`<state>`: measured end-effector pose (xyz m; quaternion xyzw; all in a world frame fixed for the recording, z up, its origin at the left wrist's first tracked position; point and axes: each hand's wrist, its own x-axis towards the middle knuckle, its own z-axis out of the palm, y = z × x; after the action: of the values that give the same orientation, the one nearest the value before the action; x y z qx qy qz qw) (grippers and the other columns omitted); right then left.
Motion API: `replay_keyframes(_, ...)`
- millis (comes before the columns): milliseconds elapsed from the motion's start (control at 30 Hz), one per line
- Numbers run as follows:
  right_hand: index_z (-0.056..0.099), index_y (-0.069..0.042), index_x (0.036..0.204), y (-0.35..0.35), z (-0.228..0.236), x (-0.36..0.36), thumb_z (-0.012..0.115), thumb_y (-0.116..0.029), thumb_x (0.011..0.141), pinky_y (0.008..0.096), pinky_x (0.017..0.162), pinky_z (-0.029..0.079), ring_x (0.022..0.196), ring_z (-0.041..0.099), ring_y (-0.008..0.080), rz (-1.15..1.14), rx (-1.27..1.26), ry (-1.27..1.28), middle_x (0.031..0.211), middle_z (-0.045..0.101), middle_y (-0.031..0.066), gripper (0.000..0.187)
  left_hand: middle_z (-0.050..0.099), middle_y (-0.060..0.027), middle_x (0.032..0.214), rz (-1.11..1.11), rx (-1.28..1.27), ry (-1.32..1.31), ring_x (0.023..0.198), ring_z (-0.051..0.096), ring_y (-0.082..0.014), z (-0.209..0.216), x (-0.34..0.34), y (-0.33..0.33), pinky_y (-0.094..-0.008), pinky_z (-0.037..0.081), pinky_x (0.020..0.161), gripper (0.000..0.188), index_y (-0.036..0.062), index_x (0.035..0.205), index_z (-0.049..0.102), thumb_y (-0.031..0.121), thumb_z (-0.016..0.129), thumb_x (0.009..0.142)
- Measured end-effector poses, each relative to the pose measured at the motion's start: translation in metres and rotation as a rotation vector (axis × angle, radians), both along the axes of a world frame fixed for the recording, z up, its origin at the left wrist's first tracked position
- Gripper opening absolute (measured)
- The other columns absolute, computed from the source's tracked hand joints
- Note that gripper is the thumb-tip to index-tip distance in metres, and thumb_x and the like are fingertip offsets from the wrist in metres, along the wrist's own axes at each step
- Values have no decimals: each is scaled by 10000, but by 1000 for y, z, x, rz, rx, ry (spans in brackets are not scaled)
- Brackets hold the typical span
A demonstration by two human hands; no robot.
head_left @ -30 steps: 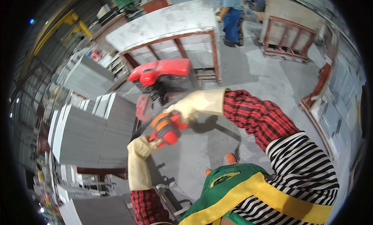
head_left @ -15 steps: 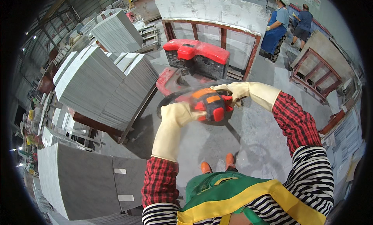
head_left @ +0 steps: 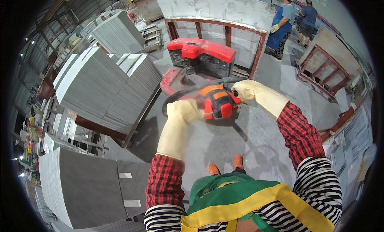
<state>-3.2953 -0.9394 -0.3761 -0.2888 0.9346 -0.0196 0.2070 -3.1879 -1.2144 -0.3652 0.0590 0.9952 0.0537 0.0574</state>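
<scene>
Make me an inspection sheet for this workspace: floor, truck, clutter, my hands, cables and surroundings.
Surface: grey floor, with pale, dusty-looking patches and shadows.
Job's things: red-and-black pallet truck in front of you; its orange-and-black control head is between your hands.
Clutter: slab stacks along the left; wooden pallet beyond them.
Hands: left hand against the control head's left side, finger closure hidden; right hand curled around its right side. Both gloved.
Cables: nothing seen.
Surroundings: large pale slab behind the truck; reddish-brown rack at right; two people at upper right.
</scene>
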Motion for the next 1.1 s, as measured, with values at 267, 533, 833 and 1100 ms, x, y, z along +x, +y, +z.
replay_keyframes(267, 760, -113, 1122, -3, -9, 16, 756, -303, 782, 429, 739, 580, 859, 746, 324, -47, -13, 103, 939, 765, 148, 389, 773, -92, 1015, 15, -5, -87, 1006, 735, -273, -7, 5, 2, -405, 555, 849, 695, 196, 1099, 784, 784, 582, 789)
replay_keyframes(533, 746, -87, 1064, 0, -46, 18, 748, -310, 771, 447, 741, 566, 890, 730, 347, -17, 25, 120, 957, 754, 152, 368, 774, -99, 921, 31, 5, -4, 921, 748, -276, -20, 26, 8, -397, 566, 773, 531, 132, 999, 769, 614, 690, 790)
replay_keyframes(833, 742, -106, 1106, -5, -27, 53, 757, -250, 764, 410, 714, 559, 858, 739, 282, -31, 21, 14, 939, 763, 128, 371, 771, -79, 898, 37, 46, 43, 882, 750, -277, -50, 35, 1, -401, 573, 738, 580, 194, 1019, 767, 715, 698, 773)
replay_keyframes(1100, 770, -122, 1083, 11, -25, 78, 685, -381, 833, 440, 862, 559, 1003, 711, 316, 51, -12, 49, 1079, 753, 123, 369, 765, -90, 871, 87, -2, 113, 819, 756, -272, -47, 71, 18, -380, 585, 698, 518, 153, 986, 773, 626, 682, 798)
